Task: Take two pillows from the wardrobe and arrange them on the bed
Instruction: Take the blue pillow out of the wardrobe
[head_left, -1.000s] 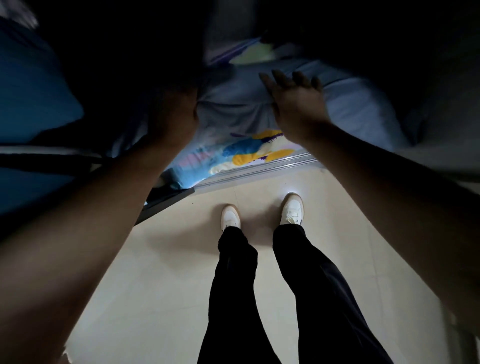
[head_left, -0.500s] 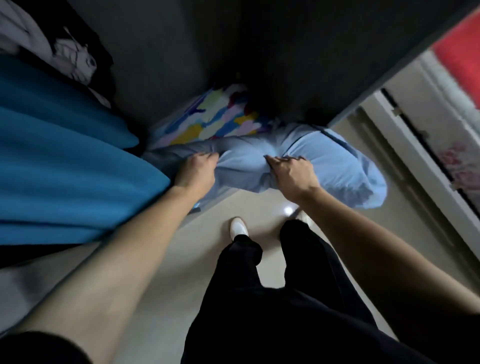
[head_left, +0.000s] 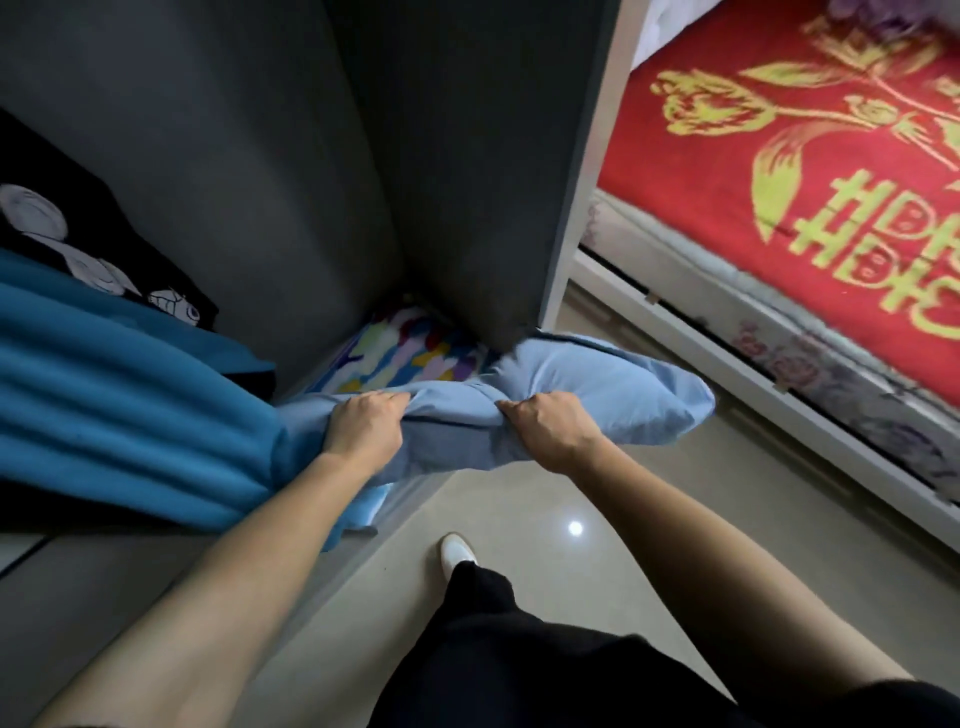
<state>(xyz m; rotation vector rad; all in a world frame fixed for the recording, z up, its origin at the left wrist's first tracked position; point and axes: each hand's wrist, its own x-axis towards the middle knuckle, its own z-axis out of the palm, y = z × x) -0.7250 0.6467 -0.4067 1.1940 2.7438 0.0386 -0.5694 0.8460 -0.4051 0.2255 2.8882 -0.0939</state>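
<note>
Both hands are bunched tight into a pale blue pillow, left hand and right hand gripping its crumpled near edge. It's soft, wrinkly, half out of the wardrobe at floor level. Behind it sits something multicoloured, maybe another pillow. The bed is off right.

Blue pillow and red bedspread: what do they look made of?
Blue pillow: soft matte woven cloth, likely cotton, creasing and bunching where both hands grip it. Red bedspread: thicker, slightly fuzzy, blanket-like fabric with a yellow floral pattern, woven or printed; cannot tell.
</note>
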